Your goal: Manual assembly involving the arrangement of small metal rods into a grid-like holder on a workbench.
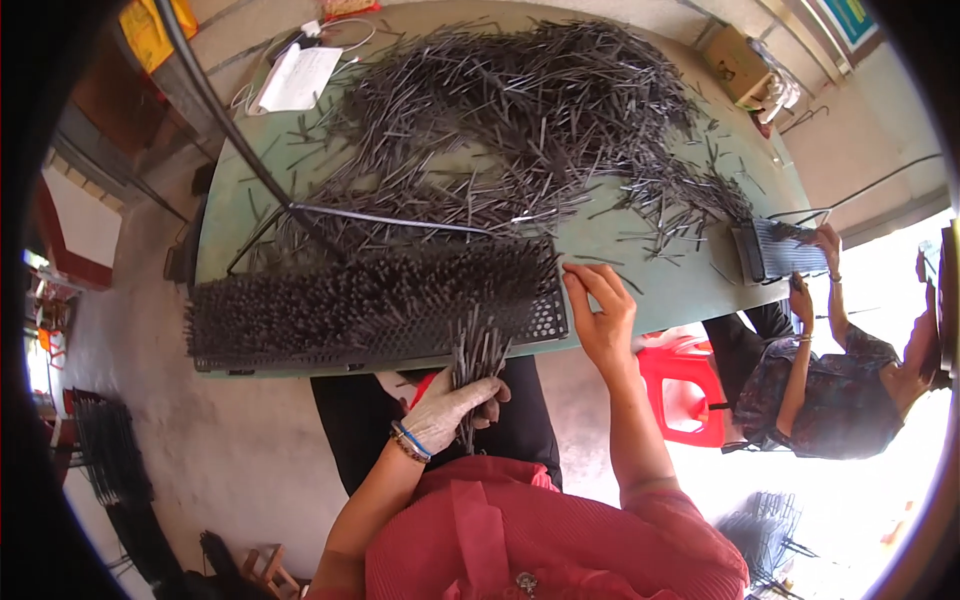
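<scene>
My left hand [440, 412], in a pale glove with bracelets at the wrist, is closed around a bundle of thin black strips [478, 350]. The bundle points up, just in front of a long black perforated rack [546, 322] at the table's near edge. Many black strips [340, 295] stand upright in its holes; bare holes show at its right end. Beside that end is my bare right hand [608, 318], thumb and fingers drawn together. Whatever those fingertips may hold is too small to make out.
A large heap of loose black strips [540, 100] covers the far part of the green table [690, 290]. Bent metal rods [235, 130] rise at the left. On the right, a co-worker [830, 385] handles another rack [775, 252] near a red stool [690, 400]. Papers [296, 80] lie far left.
</scene>
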